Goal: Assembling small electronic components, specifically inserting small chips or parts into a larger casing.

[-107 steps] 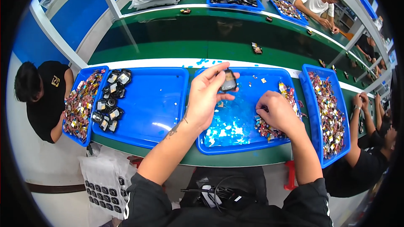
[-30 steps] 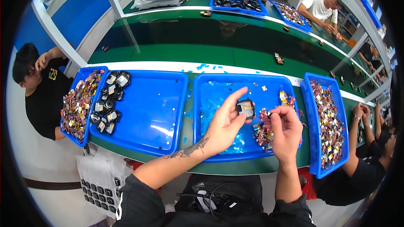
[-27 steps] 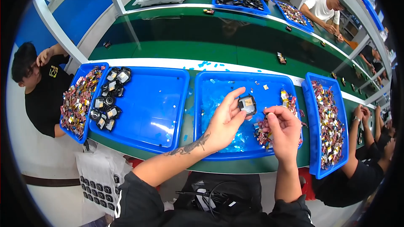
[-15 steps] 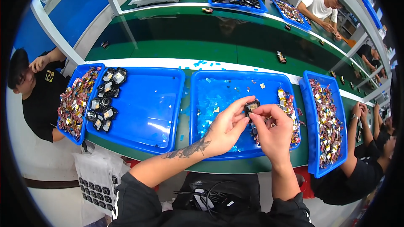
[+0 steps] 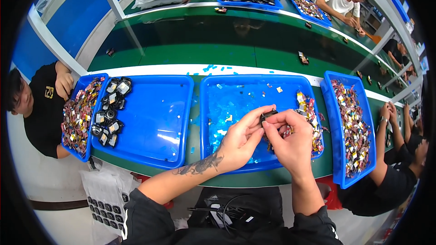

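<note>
My left hand [image 5: 240,138] and my right hand [image 5: 290,138] meet over the middle blue tray [image 5: 254,81]. Together they pinch a small black square part [image 5: 268,114] between the fingertips. The tray under them holds blue film scraps [image 5: 231,109] and a heap of small colourful pieces [image 5: 311,118] at its right side. To the left, another blue tray [image 5: 154,118] carries a row of finished black parts [image 5: 109,118] along its left edge.
Blue trays of colourful pieces stand at far left [image 5: 79,113] and far right [image 5: 352,127]. A person in black [image 5: 38,109] sits at left, another person [image 5: 395,154] at right. A green conveyor belt [image 5: 204,36] runs behind, with more workers beyond.
My left hand came down from the tray's far side with the black part, and my right hand left the heap of pieces and closed onto the part.
</note>
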